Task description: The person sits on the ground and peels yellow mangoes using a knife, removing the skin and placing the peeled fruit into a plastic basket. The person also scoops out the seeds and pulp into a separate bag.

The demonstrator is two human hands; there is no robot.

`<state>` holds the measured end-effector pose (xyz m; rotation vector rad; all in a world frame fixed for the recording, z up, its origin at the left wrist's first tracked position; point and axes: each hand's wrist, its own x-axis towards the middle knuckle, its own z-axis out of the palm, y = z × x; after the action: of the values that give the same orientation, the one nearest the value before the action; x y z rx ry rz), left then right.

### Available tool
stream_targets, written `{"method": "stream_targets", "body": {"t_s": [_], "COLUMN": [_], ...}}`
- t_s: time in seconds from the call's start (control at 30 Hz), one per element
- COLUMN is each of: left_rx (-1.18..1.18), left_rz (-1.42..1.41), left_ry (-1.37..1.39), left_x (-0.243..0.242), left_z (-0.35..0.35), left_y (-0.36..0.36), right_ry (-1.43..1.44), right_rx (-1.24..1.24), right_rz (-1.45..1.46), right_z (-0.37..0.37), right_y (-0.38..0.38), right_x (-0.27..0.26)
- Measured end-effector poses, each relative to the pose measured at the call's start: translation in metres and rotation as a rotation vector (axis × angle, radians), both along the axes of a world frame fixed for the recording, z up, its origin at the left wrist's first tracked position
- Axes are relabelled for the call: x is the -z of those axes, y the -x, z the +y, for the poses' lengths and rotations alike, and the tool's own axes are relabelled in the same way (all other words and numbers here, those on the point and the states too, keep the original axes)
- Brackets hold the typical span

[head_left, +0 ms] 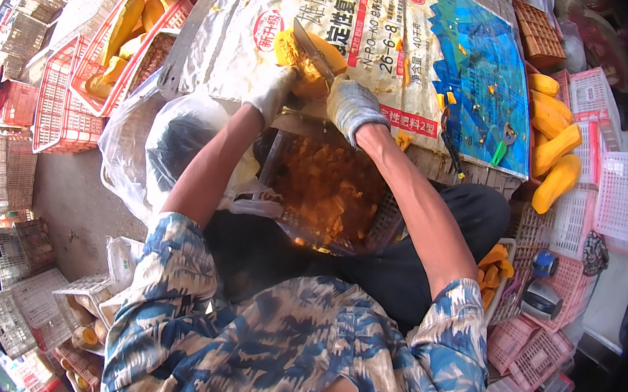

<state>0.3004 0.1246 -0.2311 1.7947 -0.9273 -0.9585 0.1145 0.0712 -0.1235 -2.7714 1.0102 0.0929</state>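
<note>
A piece of orange-fleshed squash [330, 52] rests at the near edge of a work surface covered by a printed woven sack [233, 41]. My left hand [272, 91], in a pale knit glove, grips its left side. In my gloved right hand [351, 102] is the handle of a knife, whose broad blade [312, 49] lies across the squash and points up and left. The handle is mostly hidden by the glove. Below, between my legs, stands a crate with orange pulp and scraps [329, 189]. A black-handled tool [449, 139] and a green-handled peeler [503, 145] lie right of my hands.
A red crate [108, 108] with yellow squash [123, 23] stands at the left. Peeled squash [555, 148] is piled at the right, with cut pieces [492, 271] in a container lower down. Plastic bags [186, 123] sit by my left forearm. Stacked plastic crates [627, 197] line both sides.
</note>
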Motion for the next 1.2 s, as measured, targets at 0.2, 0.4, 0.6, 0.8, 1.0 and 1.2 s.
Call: {"method": "stream_targets", "body": {"t_s": [0.2,0.4,0.6,0.8,1.0,1.2], "left_rx": [0.062,-0.304,-0.316,0.215,0.076,-0.066], "left_rz": [0.177,0.804,1.199,0.070,0.451,1.197], "left_ry": [-0.091,0.086,0.157,0.543,0.574,0.645], "left_x": [-0.030,-0.058,-0.056,-0.058,-0.111,-0.149], "left_z": [0.002,0.034,0.046,0.062,0.070,0.096], "left_y": [0.000,0.012,0.008,0.010,0.025,0.091], "right_ry": [-0.058,-1.304,-1.379,-1.313,-0.205,0.116], "right_rx": [-0.140,0.488,0.468,0.594,0.466,0.507], "right_rz": [0.106,-0.475,-0.655,-0.914,-0.156,0.206], "right_z": [-0.031,-0.061,-0.054,-0.069,-0.095,-0.069], "right_y": [-0.014,0.036,0.061,0.121,0.153,0.200], "right_x": [-0.004,-0.004,0.012,0.015,0.013,-0.010]}}
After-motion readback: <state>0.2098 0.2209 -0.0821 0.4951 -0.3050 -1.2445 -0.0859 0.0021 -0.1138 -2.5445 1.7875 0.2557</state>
